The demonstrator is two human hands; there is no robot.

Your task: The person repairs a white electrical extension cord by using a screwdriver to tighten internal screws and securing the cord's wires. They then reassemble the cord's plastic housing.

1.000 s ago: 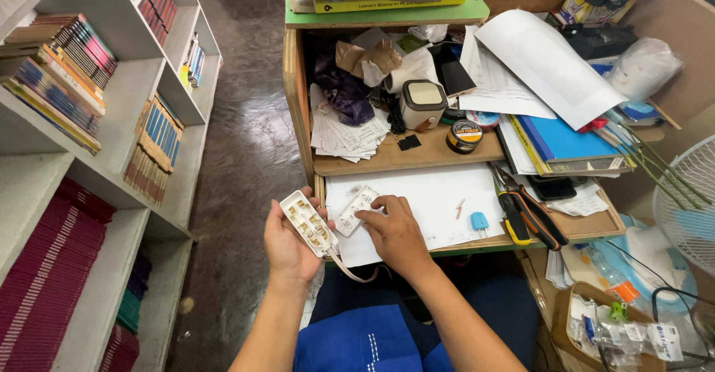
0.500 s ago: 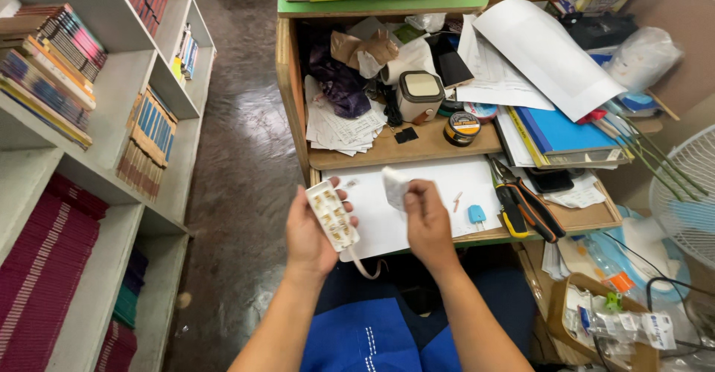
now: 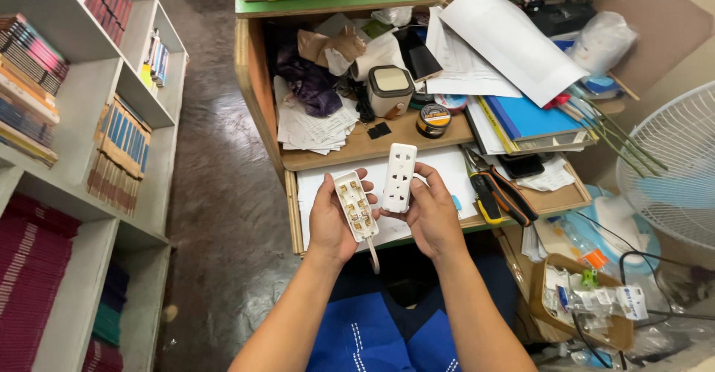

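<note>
My left hand (image 3: 329, 227) holds the open base of a white power strip (image 3: 356, 206), its brass contacts facing up and a short cord hanging below it. My right hand (image 3: 430, 214) holds the strip's white socket cover (image 3: 399, 177) upright, sockets facing me, right beside the base. Both hands hover over a white sheet (image 3: 417, 165) on the pull-out wooden shelf (image 3: 295, 223).
Pliers with orange and yellow handles (image 3: 493, 189) lie right of my hands. Behind them, a cluttered desk holds a small beige box (image 3: 389, 90), a round tin (image 3: 433, 119), papers and a blue folder (image 3: 529, 117). Bookshelves (image 3: 89, 156) stand left, a white fan (image 3: 674, 167) right.
My right hand lifted the socket cover off the white sheet and brought it upright next to the base. The left hand with the base shifted slightly right and up.
</note>
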